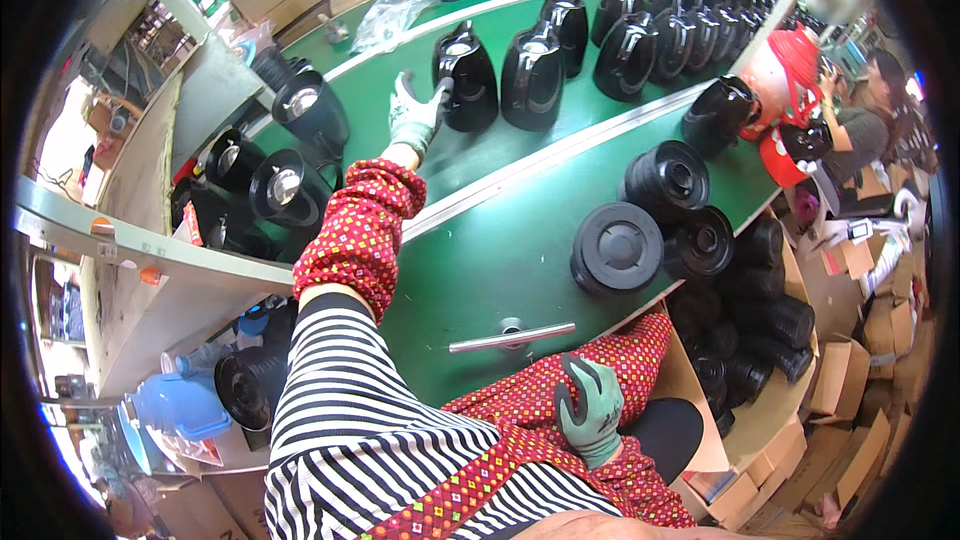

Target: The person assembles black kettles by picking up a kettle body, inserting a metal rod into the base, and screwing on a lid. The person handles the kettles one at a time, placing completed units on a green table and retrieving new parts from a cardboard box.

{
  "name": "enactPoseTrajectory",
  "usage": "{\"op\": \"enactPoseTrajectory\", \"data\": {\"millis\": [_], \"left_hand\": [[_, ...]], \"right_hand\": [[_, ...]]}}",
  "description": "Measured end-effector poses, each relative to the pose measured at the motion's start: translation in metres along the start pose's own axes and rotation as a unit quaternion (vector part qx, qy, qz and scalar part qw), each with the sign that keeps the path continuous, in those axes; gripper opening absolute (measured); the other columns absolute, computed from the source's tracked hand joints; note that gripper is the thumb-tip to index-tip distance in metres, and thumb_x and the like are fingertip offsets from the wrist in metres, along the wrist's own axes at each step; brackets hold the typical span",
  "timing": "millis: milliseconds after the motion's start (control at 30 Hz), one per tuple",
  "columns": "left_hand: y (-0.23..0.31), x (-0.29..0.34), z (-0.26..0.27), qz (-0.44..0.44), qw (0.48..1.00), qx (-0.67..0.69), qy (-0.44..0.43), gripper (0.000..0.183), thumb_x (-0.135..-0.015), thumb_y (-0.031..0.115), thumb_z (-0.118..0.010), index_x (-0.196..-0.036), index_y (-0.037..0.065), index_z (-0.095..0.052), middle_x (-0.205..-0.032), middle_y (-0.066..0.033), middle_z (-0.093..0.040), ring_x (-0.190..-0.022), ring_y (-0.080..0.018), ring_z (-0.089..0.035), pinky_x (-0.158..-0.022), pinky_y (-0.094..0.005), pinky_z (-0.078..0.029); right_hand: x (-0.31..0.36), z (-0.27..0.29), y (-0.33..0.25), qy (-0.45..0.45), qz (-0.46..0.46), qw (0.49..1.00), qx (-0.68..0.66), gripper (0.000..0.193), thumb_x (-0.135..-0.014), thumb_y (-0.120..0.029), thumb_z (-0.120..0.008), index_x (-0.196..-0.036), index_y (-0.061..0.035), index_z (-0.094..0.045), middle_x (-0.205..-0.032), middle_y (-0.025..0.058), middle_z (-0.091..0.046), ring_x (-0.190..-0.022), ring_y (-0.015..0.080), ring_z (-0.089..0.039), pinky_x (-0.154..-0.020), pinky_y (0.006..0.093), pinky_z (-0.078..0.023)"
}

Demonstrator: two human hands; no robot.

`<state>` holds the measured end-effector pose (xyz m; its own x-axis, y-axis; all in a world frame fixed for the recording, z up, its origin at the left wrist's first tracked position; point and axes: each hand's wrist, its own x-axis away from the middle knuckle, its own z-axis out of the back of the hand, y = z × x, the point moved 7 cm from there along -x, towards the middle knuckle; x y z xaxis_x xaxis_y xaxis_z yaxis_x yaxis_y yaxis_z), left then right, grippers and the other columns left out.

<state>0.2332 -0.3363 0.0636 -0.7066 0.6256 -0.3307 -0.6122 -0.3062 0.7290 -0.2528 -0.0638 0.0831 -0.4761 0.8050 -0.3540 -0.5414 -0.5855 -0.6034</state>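
Note:
My left hand (413,118), in a pale green and grey glove, reaches out over the green table with its fingers apart. Its fingertips are at the left side of a glossy black jug (468,85), seemingly touching it; the exact contact is hard to see. A second black jug (532,80) stands just right of that one. Low over my lap is my right hand (592,412), gloved too, with thumb and forefinger apart and nothing visible in it. Beyond it, a metal T-shaped bar (512,338) is at the table's near edge.
Round black ribbed parts (617,248) sit on the right of the green table (460,270); more fill a cardboard box (790,370) below. Rows of black jugs (690,35) stand farther back. Black vessels (310,110) lie at left. A person (865,120) sits at right beside a red container (785,70).

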Motion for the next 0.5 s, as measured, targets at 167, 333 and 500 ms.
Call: {"op": "enactPoseTrajectory", "data": {"millis": [167,333,500], "left_hand": [[-0.06,-0.036,0.108,0.079,0.969,-0.189,0.136,0.12,-0.083,0.05,-0.084,-0.167,0.002,-0.014,-0.167,-0.0399,-0.017,-0.124,-0.0515,-0.065,-0.107,-0.0485,-0.055],[-0.13,-0.075,0.148,0.17,0.941,-0.285,0.067,0.087,-0.094,0.042,-0.073,-0.16,0.0,-0.035,-0.165,-0.0397,-0.027,-0.122,-0.0492,-0.067,-0.105,-0.0504,-0.056],[-0.087,-0.044,0.122,0.071,0.962,-0.255,0.062,0.069,-0.095,0.038,-0.07,-0.148,-0.002,-0.052,-0.155,-0.03,-0.049,-0.128,-0.0424,-0.064,-0.106,-0.0471,-0.054]], "right_hand": [[-0.004,-0.003,-0.008,-0.02,0.018,1.0,-0.012,0.044,-0.082,-0.008,-0.078,-0.125,-0.003,-0.07,-0.119,0.0143,-0.072,-0.103,0.0335,-0.068,-0.089,0.0429,-0.055],[-0.007,-0.006,-0.012,-0.024,0.028,0.999,-0.009,0.043,-0.082,-0.009,-0.079,-0.124,-0.0037,-0.07,-0.117,0.0137,-0.072,-0.102,0.0335,-0.068,-0.089,0.0426,-0.055],[-0.006,-0.005,-0.008,-0.015,0.009,1.0,0.001,0.043,-0.085,-0.019,-0.08,-0.125,-0.0065,-0.071,-0.115,0.0113,-0.07,-0.1,0.0337,-0.067,-0.088,0.0447,-0.054]]}}
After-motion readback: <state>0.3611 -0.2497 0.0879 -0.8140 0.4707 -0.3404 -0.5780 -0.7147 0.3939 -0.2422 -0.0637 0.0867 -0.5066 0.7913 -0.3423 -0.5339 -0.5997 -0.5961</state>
